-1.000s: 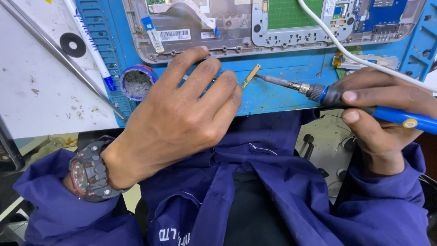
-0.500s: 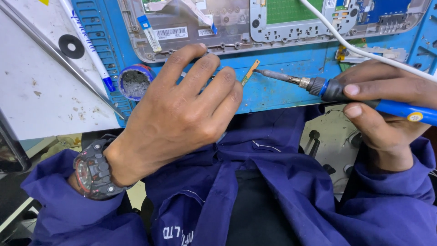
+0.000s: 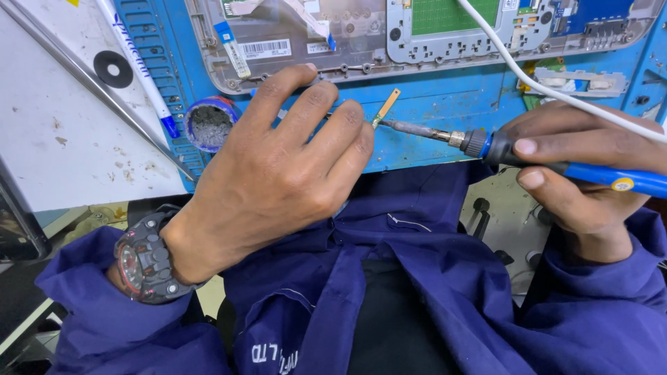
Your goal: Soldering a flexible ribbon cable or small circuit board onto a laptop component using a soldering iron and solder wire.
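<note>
Strip: we've got a small gold flex strip (image 3: 386, 107) on the blue mat (image 3: 445, 104), tilted, near the mat's front edge, just below the open laptop shell.
Iron: our soldering iron (image 3: 556, 160) lies almost level, tip (image 3: 389, 124) right at the strip's lower end; looks like touching, but we can't swear to it.
Right hand: our right hand (image 3: 583, 173) is wrapped around the iron's blue handle, thumb and fingers closed on it near the black collar.
Left hand: our left hand (image 3: 278, 173) sits palm down on the mat edge, fingers spread a bit and curled, fingertips just beside the strip. It covers whatever is under it, so we can't tell if it's pinching or pressing anything.
Watch: chunky black and red watch (image 3: 146, 260) on the left wrist.
Sleeves: dark blue work jacket (image 3: 417, 278) on both arms.
Cable: white cable (image 3: 542, 87) runs across the mat and over the right hand.
Shell: grey laptop shell (image 3: 361, 42) at the top, with a green board (image 3: 455, 14) and ribbon cables showing.
Pot: small blue round pot (image 3: 210, 123) of grey stuff just left of the left hand.
Left side: white board (image 3: 62, 139) with a pen (image 3: 135, 62) and a thin metal rod (image 3: 90, 87) lying on it.
</note>
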